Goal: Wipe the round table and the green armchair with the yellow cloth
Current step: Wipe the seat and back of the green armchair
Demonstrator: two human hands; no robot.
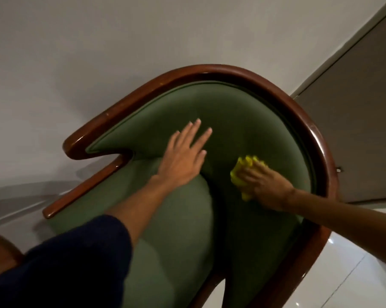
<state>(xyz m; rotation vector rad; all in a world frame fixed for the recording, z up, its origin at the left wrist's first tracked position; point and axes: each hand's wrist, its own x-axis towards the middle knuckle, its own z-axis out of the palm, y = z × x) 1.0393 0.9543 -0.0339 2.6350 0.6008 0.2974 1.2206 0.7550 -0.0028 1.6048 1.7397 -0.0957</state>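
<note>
The green armchair [243, 121] fills the view, its padded back framed by a curved dark wooden rim. My left hand [185, 156] lies flat on the lower backrest, fingers spread, holding nothing. My right hand [265, 185] presses the crumpled yellow cloth [243, 172] against the backrest to the right, just above the seat cushion. The cloth sticks out past my fingers to the left. A wooden edge [1, 247] at the bottom left may be the round table; too little shows to tell.
A plain white wall [98, 52] stands behind the chair. A grey door [360, 130] is at the right. Glossy white floor tiles [343, 274] show at the lower right.
</note>
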